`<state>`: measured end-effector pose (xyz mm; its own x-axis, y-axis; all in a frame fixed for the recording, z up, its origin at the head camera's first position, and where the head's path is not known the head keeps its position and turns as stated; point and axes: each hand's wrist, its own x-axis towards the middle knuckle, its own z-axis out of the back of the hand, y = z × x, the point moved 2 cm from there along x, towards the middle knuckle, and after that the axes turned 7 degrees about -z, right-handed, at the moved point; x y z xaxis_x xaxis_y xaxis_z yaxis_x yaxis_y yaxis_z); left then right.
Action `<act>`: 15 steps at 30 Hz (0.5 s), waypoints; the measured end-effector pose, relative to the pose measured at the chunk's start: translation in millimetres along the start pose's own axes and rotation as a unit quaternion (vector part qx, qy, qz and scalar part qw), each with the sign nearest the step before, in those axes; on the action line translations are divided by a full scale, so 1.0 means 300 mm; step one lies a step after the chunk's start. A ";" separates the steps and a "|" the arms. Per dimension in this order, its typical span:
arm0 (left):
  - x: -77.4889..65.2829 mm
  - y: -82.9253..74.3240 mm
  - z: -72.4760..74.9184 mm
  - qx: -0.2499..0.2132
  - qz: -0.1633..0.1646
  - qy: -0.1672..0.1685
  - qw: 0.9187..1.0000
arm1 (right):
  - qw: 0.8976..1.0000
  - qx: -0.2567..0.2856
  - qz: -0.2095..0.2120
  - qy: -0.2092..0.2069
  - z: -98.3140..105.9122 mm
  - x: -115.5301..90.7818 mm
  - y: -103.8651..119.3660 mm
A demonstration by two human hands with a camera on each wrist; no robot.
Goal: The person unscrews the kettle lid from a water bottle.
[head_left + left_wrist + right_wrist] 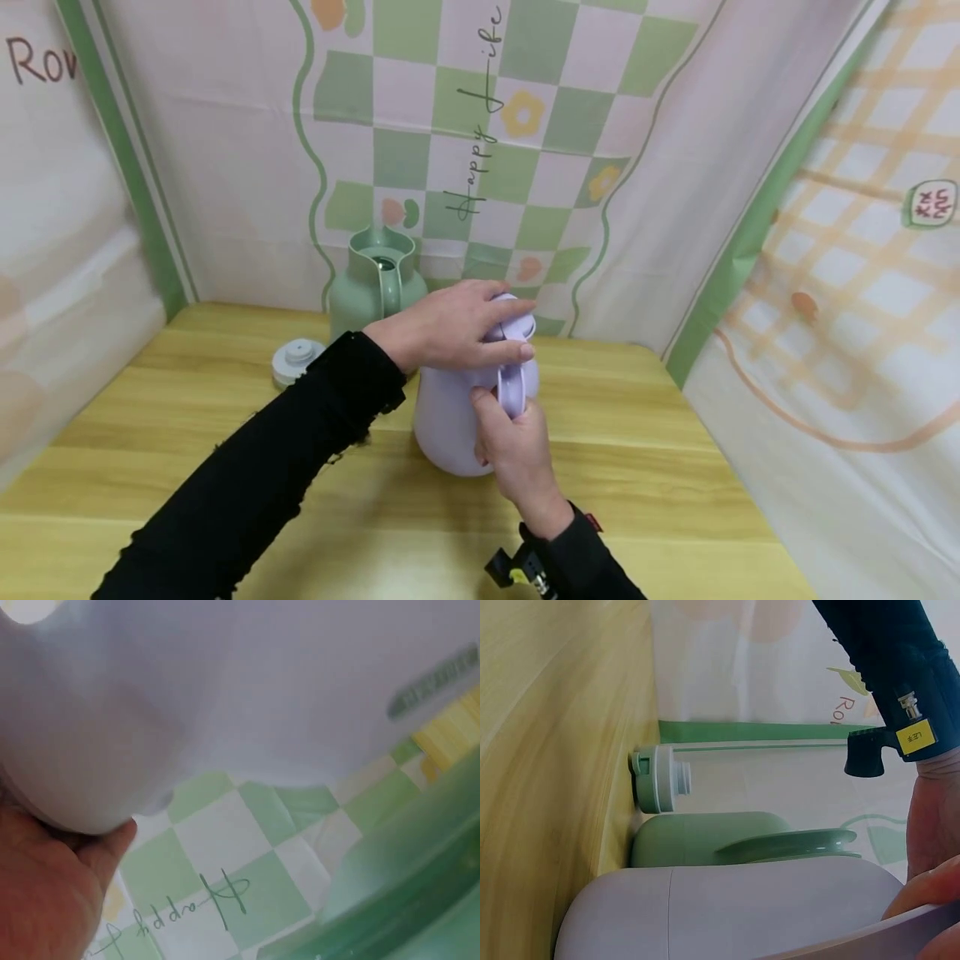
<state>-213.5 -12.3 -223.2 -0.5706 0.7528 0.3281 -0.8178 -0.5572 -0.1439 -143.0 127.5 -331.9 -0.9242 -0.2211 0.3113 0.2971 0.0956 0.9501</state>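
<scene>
A lavender thermos jug (450, 425) stands upright on the wooden table. My left hand (453, 325) lies across its top, thumb and fingers around the lavender lid (517, 327). From the left wrist, the fingers (112, 847) curl at the jug's upper edge, and the pale body fills much of that view. Below the lid, my right hand (517, 458) grips the jug's handle (512, 392), with the thumb up along its side. The left hand hides part of the lid and the jug's neck.
Behind and to the left stands a green thermos jug (348, 296) with its mouth uncovered. A round stopper lid (288, 362), green below and whitish on top, lies beside it, stem up. Printed cloth (240, 167) hangs around the table (187, 433) at the back and both sides.
</scene>
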 end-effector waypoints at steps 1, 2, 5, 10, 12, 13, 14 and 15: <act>0.002 0.005 -0.001 0.000 -0.004 0.003 1.000 | 1.000 0.001 -0.002 0.001 0.001 -0.002 -0.001; 0.005 0.009 -0.002 0.000 -0.011 0.005 1.000 | 1.000 0.001 -0.004 0.002 0.001 -0.003 -0.002; 0.014 0.020 -0.009 0.001 -0.032 0.010 0.999 | 1.000 0.005 -0.007 0.005 0.002 -0.007 -0.005; 0.027 0.032 -0.022 0.004 -0.046 0.012 0.999 | 1.000 0.001 -0.007 0.001 0.003 -0.006 -0.008; 0.031 0.033 -0.024 0.003 -0.043 0.008 0.999 | 1.000 -0.003 -0.005 -0.001 0.003 -0.004 -0.007; 0.033 0.034 -0.024 0.002 -0.042 0.005 0.999 | 1.000 -0.005 -0.003 -0.002 0.003 -0.002 -0.006; 0.035 0.034 -0.023 0.002 -0.041 0.002 0.999 | 1.000 -0.007 -0.002 -0.001 0.003 0.001 -0.005; 0.036 0.034 -0.022 0.001 -0.039 -0.002 0.999 | 1.000 -0.009 -0.001 -0.001 0.003 0.003 -0.004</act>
<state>-228.6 -7.5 -227.4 -0.5041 0.7934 0.3413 -0.8602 -0.4965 -0.1164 -144.5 128.2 -332.7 -0.9253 -0.2184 0.3100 0.3003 0.0774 0.9507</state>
